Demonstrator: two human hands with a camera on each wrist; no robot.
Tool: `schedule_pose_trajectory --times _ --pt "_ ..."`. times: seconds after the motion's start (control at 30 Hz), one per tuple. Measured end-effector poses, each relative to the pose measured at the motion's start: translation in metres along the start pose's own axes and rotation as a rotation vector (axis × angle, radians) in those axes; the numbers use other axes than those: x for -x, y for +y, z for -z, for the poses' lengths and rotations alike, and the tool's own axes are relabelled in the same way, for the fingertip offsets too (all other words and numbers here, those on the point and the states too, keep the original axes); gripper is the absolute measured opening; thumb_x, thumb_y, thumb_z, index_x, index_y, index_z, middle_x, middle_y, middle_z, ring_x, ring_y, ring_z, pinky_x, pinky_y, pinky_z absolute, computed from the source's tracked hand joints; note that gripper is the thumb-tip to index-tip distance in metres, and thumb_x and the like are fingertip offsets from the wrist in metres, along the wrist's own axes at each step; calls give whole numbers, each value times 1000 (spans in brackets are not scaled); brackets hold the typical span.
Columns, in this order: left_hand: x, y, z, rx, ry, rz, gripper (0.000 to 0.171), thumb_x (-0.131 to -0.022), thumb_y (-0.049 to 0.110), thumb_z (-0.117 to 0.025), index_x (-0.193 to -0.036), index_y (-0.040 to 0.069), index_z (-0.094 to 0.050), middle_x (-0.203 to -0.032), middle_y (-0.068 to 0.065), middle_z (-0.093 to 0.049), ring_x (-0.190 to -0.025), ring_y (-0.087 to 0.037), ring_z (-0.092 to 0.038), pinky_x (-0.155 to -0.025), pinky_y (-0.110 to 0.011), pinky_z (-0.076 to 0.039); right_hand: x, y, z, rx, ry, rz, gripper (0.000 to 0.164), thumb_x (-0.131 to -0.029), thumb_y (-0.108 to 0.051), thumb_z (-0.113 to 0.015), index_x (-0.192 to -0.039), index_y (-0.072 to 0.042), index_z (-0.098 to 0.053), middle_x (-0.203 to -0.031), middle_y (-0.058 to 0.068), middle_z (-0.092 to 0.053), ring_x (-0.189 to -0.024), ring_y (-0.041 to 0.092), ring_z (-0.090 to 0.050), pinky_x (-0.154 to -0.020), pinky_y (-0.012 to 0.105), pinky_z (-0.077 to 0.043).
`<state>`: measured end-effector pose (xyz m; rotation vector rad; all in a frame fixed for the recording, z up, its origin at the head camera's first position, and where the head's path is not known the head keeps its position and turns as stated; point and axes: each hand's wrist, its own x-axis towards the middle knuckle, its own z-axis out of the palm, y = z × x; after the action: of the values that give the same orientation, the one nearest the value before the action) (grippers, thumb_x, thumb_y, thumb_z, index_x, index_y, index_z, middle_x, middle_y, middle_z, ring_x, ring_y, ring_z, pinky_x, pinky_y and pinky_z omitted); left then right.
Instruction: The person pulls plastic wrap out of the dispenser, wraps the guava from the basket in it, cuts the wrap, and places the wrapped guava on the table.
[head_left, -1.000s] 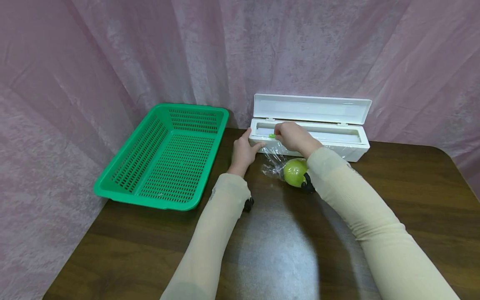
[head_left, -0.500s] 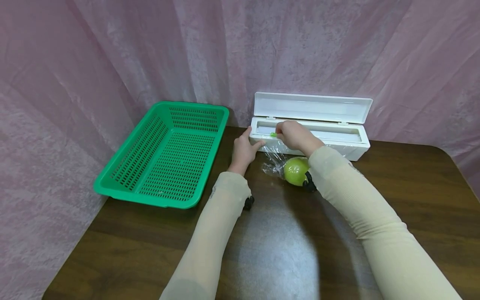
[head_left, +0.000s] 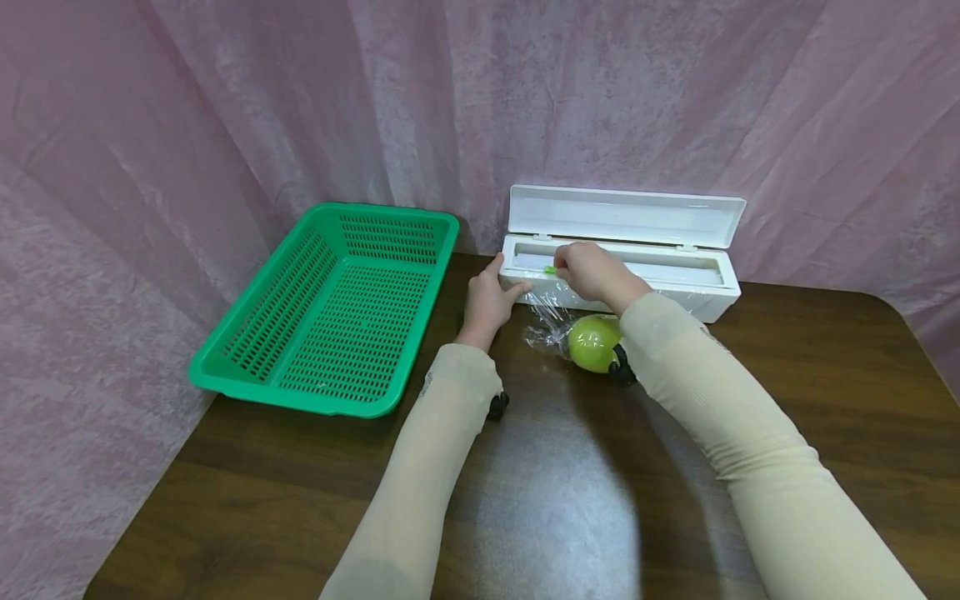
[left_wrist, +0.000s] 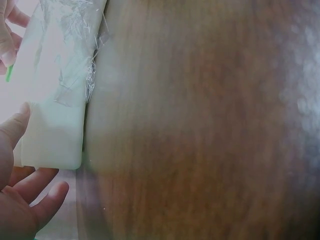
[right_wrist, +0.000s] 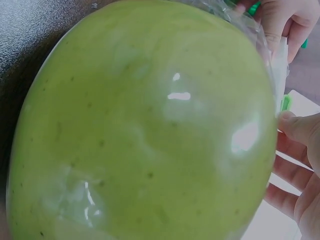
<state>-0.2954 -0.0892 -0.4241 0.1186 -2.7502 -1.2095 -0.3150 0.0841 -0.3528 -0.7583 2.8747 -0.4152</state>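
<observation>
A white plastic-wrap dispenser (head_left: 622, 292) stands at the back of the table, its lid (head_left: 626, 214) raised. My left hand (head_left: 486, 307) holds the dispenser's left end, thumb on the front side and fingers round the end. With thumb and fingers, my right hand (head_left: 592, 273) pinches the small green slide cutter (head_left: 551, 270) on the front rim, near the left end. In front of the dispenser lies a green apple-like fruit (head_left: 591, 344) under clear plastic wrap (head_left: 549, 332), which runs up to the dispenser. The fruit fills much of the right wrist view, close below my right wrist.
A green slotted plastic basket (head_left: 408, 367) stands at the left of the dark wooden table (head_left: 300, 492). Pink curtains (head_left: 480, 100) hang behind the table and at its left. Black wrist straps (head_left: 498, 406) show below both sleeves.
My right hand has shifted very slightly right along the dispenser's rim with the green slide cutter. The left hand keeps its hold, and the fruit stays in place.
</observation>
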Motion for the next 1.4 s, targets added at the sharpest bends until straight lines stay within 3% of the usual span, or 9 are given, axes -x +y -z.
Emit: schedule_pose_trajectory --times 0.73,1.4 --pt "-2 -2 0 20 -14 12 78 -82 40 -70 -147 15 -34 -146 -10 -44 -128 -24 -48 -102 -37 -44 2 3 1 5 -2 13 20 -96 -13 -52 -110 -1 -62 -108 16 -65 -98 30 -61 -92 44 -48" --pt "-1 -1 1 7 18 -23 76 -82 39 -71 -145 12 -38 -142 -13 -48 -127 -27 -49 -103 -37 -43 3 5 1 17 0 24 20 -96 -12 -52 -109 0 -61 -106 17 -65 -98 31 -61 -92 45 -48"
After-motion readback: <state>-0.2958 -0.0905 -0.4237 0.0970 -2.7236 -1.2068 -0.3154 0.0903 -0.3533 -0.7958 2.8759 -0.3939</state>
